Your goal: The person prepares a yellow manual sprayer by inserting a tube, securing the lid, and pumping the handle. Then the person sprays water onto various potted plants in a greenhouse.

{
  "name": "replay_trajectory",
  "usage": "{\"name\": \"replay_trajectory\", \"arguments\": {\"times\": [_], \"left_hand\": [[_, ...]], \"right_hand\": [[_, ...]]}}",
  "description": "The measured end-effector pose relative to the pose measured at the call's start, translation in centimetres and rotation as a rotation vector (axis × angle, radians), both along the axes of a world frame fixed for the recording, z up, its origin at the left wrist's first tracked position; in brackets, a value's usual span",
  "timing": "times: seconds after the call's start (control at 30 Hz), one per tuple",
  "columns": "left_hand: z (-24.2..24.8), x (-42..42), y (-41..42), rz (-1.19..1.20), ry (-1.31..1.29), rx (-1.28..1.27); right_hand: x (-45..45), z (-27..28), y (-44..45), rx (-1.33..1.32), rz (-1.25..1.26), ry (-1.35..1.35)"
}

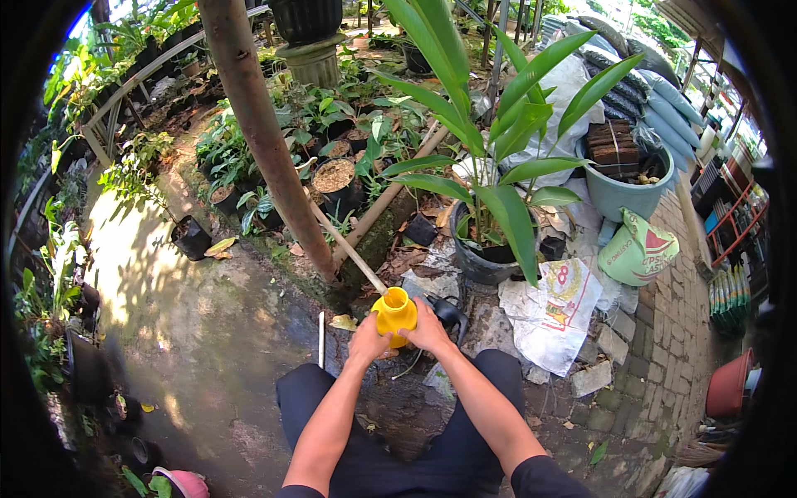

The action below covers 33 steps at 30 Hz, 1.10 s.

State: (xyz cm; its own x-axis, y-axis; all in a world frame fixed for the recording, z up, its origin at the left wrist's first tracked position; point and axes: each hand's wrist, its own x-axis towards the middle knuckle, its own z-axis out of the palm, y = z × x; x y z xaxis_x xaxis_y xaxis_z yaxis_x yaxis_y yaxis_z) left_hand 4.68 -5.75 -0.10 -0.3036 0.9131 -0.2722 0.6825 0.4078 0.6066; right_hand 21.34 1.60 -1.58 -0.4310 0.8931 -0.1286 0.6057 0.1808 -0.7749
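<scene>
Between my knees and the planting bed, a yellow plastic bottle (395,316) stands with its wide mouth uncovered and facing up toward me. My left hand (369,339) grips its left side, and my right hand (427,326) grips the right side. Both thumbs rest on the near face. A pale pipe (348,246) slants down from the bed, its end close to the bottle's mouth; whether it touches the rim I cannot tell. Just right of my right hand lies a black object (452,315), partly hidden, with a thin tube (408,367) near it.
A rusty post (268,137) rises just ahead. To the right stand a large potted plant (492,264), a white sack (554,314), a green bag (638,252) and a grey-blue tub (629,187). A small potted plant (191,238) sits on the concrete at left, near a short white pipe (321,339).
</scene>
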Motion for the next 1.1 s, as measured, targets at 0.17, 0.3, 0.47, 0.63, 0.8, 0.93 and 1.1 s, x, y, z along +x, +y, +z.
{"name": "replay_trajectory", "arguments": {"times": [0.17,0.3,0.47,0.63,0.8,0.93,1.1], "left_hand": [[-0.7,1.3,-0.1,-0.111,0.005,-0.098],[-1.1,1.6,-0.4,-0.144,0.018,-0.145],[-0.8,1.7,-0.2,-0.154,0.033,-0.149],[0.3,2.2,0.1,-0.174,0.123,-0.155],[0.4,2.3,0.4,-0.169,0.151,-0.188],[-0.2,2.3,0.6,-0.170,0.172,-0.170],[-0.5,2.3,0.6,-0.182,0.315,0.016]], "right_hand": [[-1.5,-2.5,0.7,-0.003,0.011,0.153],[-1.3,-3.9,-0.2,0.074,-0.064,0.144],[-1.5,-3.9,-0.1,0.005,-0.101,0.122],[-1.8,-3.6,0.3,0.008,-0.113,0.102],[-1.7,-4.0,0.4,0.048,-0.100,0.095],[-1.8,-4.0,0.5,0.019,-0.085,0.114],[-2.0,-3.3,0.1,0.033,-0.112,0.113]]}}
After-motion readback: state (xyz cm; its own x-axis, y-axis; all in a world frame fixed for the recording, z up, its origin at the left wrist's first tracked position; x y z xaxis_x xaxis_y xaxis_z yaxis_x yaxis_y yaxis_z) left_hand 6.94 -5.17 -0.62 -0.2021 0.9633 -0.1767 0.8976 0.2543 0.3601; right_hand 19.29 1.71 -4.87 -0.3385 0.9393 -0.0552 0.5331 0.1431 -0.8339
